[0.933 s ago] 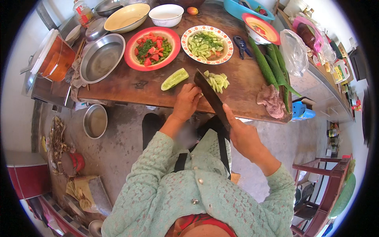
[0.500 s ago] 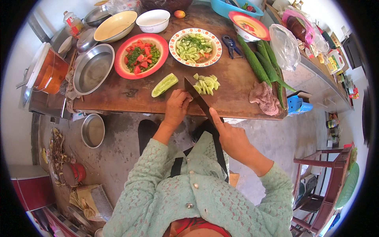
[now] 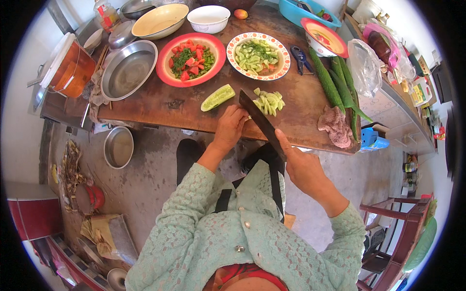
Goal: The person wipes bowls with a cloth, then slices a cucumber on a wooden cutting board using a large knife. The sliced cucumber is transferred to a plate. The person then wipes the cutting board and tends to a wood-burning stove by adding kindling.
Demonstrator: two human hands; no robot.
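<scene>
My right hand (image 3: 302, 162) is wrapped round the handle of a kitchen knife (image 3: 262, 122), its dark blade slanting up and left over the near part of the wooden table. Close against the blade, my left hand (image 3: 231, 127) has its fingers bent and pressed together; what they grip is hidden beneath them. A cut length of peeled cucumber (image 3: 218, 98) lies just beyond my left hand. Pale cucumber slices (image 3: 270, 103) are heaped past the blade, to its right.
A red-rimmed plate (image 3: 221, 51) of chopped tomato and greens and a patterned plate (image 3: 287, 62) of sliced cucumber stand farther back. Whole cucumbers (image 3: 326, 80), a pinkish cloth (image 3: 335, 127) and scissors (image 3: 302, 60) lie to the right. A metal basin (image 3: 109, 91) sits at left.
The whole view has shifted, so the table and its dishes appear farther right. My hands and the knife stay at nearly the same spot beside the cucumber slices.
</scene>
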